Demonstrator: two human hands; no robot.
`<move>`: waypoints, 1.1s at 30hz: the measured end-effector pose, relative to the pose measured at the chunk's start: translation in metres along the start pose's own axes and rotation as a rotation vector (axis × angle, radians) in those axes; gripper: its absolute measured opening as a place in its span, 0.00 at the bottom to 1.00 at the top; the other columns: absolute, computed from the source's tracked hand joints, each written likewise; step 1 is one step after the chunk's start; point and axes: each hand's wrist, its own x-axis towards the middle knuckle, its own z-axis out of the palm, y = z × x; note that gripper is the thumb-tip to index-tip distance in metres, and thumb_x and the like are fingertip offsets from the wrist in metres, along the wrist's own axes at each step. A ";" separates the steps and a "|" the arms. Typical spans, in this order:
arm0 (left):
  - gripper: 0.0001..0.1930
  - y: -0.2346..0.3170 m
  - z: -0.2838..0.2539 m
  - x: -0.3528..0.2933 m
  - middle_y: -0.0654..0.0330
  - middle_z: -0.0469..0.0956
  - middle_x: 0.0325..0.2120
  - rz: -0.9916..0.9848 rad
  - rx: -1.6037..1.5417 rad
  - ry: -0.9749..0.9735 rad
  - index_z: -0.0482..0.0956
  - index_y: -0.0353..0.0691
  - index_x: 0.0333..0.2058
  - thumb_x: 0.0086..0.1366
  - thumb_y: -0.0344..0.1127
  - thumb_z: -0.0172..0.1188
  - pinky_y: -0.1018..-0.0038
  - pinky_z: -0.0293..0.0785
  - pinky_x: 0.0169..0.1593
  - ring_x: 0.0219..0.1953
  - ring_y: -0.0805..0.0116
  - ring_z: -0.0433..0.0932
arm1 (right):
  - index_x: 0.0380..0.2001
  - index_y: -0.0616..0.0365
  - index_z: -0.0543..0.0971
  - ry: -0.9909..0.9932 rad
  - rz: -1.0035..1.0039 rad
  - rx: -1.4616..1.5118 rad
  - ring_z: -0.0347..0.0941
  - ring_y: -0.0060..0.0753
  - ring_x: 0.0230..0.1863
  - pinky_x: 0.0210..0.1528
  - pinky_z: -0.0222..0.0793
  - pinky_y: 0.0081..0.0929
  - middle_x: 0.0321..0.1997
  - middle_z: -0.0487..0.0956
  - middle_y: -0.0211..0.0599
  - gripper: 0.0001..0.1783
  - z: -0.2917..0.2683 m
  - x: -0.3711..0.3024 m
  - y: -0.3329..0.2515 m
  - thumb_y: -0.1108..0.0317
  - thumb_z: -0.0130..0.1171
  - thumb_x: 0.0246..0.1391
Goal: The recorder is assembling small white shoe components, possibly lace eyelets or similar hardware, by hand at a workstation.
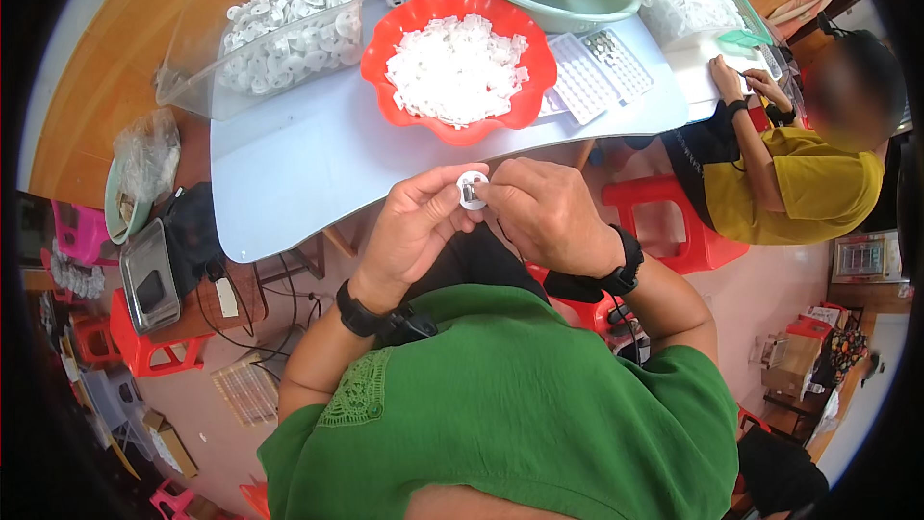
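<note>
Just off the near edge of the table, my left hand (423, 221) grips a small round white plastic part (473, 190) between thumb and fingers. A dark and metallic piece shows in the middle of it. Pinched closed, my right hand (549, 207) has its fingertips against the right side of the same part; whether they hold a separate small piece is hidden. Beyond my hands stands a red scalloped bowl (378, 67) heaped with small white plastic pieces (457, 67).
A clear bin (192, 77) of round white parts stands left on the pale blue table (279, 154). White trays (582, 87) and a pale green basin (568, 14) lie right of the bowl. A co-worker in a yellow shirt (799, 183) works at right, near a red stool (664, 221).
</note>
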 end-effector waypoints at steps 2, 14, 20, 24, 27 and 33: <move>0.17 0.001 -0.001 0.001 0.60 0.76 0.37 -0.014 -0.028 -0.007 0.71 0.30 0.52 0.67 0.32 0.51 0.80 0.73 0.38 0.35 0.75 0.74 | 0.26 0.62 0.74 0.001 0.036 0.015 0.73 0.41 0.25 0.24 0.69 0.32 0.26 0.73 0.38 0.08 -0.001 -0.001 0.001 0.79 0.58 0.37; 0.21 0.007 -0.003 0.006 0.47 0.74 0.38 0.013 0.030 0.066 0.67 0.25 0.53 0.67 0.36 0.51 0.79 0.69 0.33 0.32 0.70 0.72 | 0.31 0.67 0.77 0.106 0.914 0.011 0.76 0.40 0.27 0.31 0.70 0.30 0.22 0.76 0.46 0.07 -0.077 -0.044 0.092 0.76 0.56 0.47; 0.18 0.009 -0.008 0.015 0.48 0.75 0.36 0.016 0.000 0.038 0.69 0.29 0.48 0.66 0.37 0.53 0.79 0.70 0.31 0.30 0.71 0.73 | 0.27 0.64 0.79 0.127 0.850 -0.365 0.76 0.51 0.31 0.35 0.71 0.37 0.28 0.78 0.52 0.07 -0.103 -0.079 0.188 0.74 0.54 0.47; 0.17 0.008 -0.008 0.019 0.49 0.75 0.35 0.011 0.049 0.038 0.70 0.30 0.44 0.65 0.39 0.55 0.80 0.72 0.29 0.28 0.71 0.75 | 0.27 0.61 0.80 0.033 0.751 -0.462 0.75 0.51 0.31 0.37 0.71 0.39 0.27 0.78 0.49 0.07 -0.106 -0.074 0.225 0.72 0.54 0.46; 0.18 0.008 -0.012 0.020 0.50 0.76 0.35 0.007 0.063 0.030 0.70 0.30 0.44 0.64 0.39 0.57 0.80 0.73 0.30 0.29 0.71 0.76 | 0.25 0.57 0.82 -0.063 0.619 -0.528 0.75 0.49 0.31 0.36 0.70 0.40 0.25 0.78 0.47 0.07 -0.097 -0.061 0.244 0.72 0.54 0.45; 0.18 0.010 -0.015 0.023 0.50 0.77 0.36 -0.004 0.046 0.014 0.71 0.30 0.44 0.62 0.39 0.59 0.79 0.75 0.31 0.30 0.71 0.77 | 0.25 0.59 0.82 -0.130 0.708 -0.447 0.76 0.46 0.30 0.34 0.70 0.35 0.25 0.79 0.45 0.06 -0.087 -0.050 0.269 0.72 0.57 0.43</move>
